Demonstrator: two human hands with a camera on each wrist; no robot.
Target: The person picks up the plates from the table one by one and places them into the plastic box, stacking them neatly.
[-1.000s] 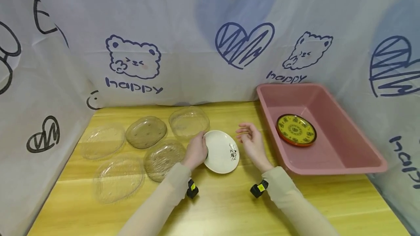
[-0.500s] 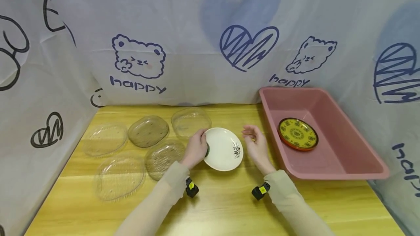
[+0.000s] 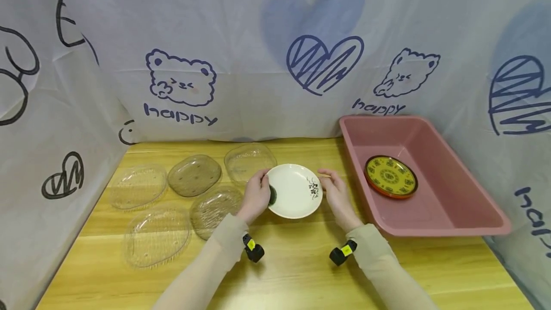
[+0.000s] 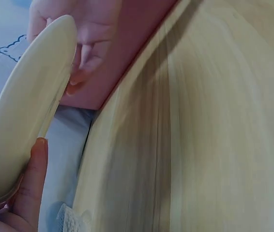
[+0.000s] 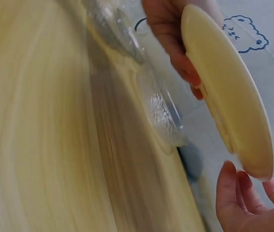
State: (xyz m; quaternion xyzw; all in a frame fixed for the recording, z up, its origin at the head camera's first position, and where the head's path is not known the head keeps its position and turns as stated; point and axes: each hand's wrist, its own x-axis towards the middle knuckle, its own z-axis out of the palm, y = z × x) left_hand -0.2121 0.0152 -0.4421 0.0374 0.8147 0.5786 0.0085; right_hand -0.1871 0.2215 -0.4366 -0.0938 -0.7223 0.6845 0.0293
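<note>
A white plate (image 3: pixel 294 190) with a small black floral print is held up over the table, tilted. My left hand (image 3: pixel 257 197) grips its left edge, thumb on the upper face, fingers underneath; a dark green patch shows by the thumb. Beside the opposite edge is my right hand (image 3: pixel 340 200), its fingers loosely bent. In the right wrist view, the right fingertips (image 5: pixel 228 166) sit close to the lower rim of the plate (image 5: pixel 234 92), with the thumb apart from it; whether a finger touches is hard to tell.
Right of my hands stands a pink tub (image 3: pixel 435 209) with a round yellow plate (image 3: pixel 391 176), black-patterned and orange-rimmed, inside. Several transparent plastic dishes or lids (image 3: pixel 194 175) lie on the wooden table (image 3: pixel 301 267) at left. A printed white cloth (image 3: pixel 254 94) hangs behind.
My left hand has lifted the white plate slightly up and to the right. My right hand has come closer to its right edge, after first drifting a little right with fingers spread.
</note>
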